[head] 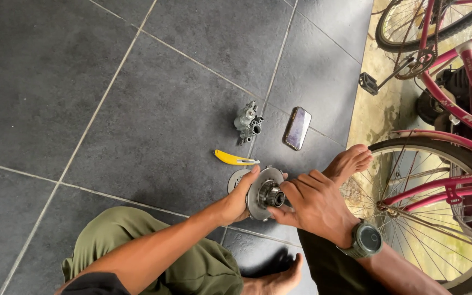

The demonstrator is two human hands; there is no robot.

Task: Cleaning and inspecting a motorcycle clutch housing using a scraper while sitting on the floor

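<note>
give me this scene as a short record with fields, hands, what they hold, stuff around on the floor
setting: person sitting on a dark tiled floor, seen from above
left hand: grips the rim of a round metal disc part, held on edge
right hand: fingers at the part's central hub; watch on the wrist
floor items: yellow knife, small metal carburettor-like part, phone
right side: pink bicycle
feet: bare foot next to the front wheel

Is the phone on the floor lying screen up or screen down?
Screen up: the phone lies flat on the dark tile floor, and its glossy face reflects light. The display looks dark, so apparently off.
</note>
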